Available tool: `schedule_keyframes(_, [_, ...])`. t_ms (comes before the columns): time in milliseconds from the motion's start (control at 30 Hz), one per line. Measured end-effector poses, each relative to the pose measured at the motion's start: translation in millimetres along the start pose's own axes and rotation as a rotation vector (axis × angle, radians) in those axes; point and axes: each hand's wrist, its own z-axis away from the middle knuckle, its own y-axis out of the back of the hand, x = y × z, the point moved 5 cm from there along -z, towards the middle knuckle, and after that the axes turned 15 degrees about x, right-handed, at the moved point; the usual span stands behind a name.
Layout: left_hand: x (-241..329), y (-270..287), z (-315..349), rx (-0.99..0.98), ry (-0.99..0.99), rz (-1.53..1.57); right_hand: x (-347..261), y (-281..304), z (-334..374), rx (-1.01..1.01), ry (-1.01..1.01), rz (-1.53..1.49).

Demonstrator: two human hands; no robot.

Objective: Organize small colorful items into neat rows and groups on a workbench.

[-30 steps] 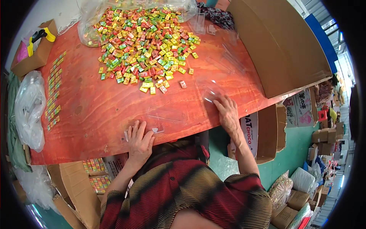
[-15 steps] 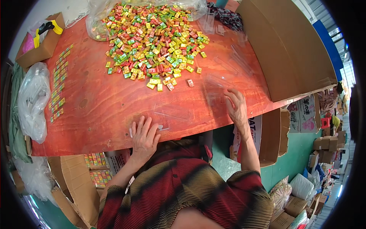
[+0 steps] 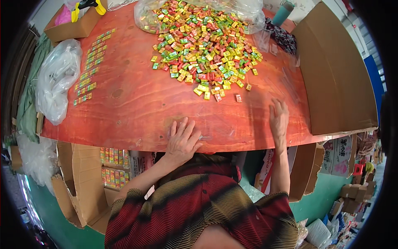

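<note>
My left hand (image 3: 181, 140) lies on the red table (image 3: 137, 116) near its front edge, palm down with the fingers spread. Beside its fingertips is a small clear plastic piece (image 3: 203, 137). To the right, my right hand (image 3: 280, 120) hovers at or just over the tabletop, fingers slightly bent and apart, with nothing visible in them. A large pile of small red, yellow and green boxes (image 3: 207, 50) spreads over the far middle of the table. A single red box (image 3: 238, 98) lies apart from it, nearest my right hand.
Rows of small boxes (image 3: 90, 68) lie at left beside a clear plastic bag (image 3: 60, 79). A carton (image 3: 74, 27) stands far left, a tall carton (image 3: 336, 79) at right. Behind are a teal bottle (image 3: 283, 13) and dark cloth (image 3: 282, 37). Below left, an open carton (image 3: 89, 178) stands near packed boxes.
The view has turned, so the table and pile sit farther right in the picture. My left hand stays by the small plastic piece. The clear sheet near my right fingers is no longer distinct.
</note>
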Motion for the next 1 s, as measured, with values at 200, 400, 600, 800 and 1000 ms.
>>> schedule_keyframes(200, [2.3,7.0,-7.2,0.068,-0.033,0.114,-124.7,-10.0,27.0,-0.202,0.230,-0.385])
schedule_keyframes(400, [-30.2,6.8,-52.3,0.138,0.209,0.250,-117.0,-30.3,26.5,-0.393,0.170,-0.459])
schedule_keyframes(600, [-63.8,-38.7,-109.8,0.151,0.102,0.169,-148.0,-79.1,-27.5,-0.089,0.169,-0.382])
schedule_keyframes(800, [-89.6,-52.8,-126.3,0.209,0.016,-0.045,-146.6,-126.1,-48.9,-0.140,0.246,-0.203])
schedule_keyframes(1000, [-92.1,-35.9,-98.7,0.254,0.124,0.021,-147.6,-111.2,-50.4,-0.060,0.295,-0.223])
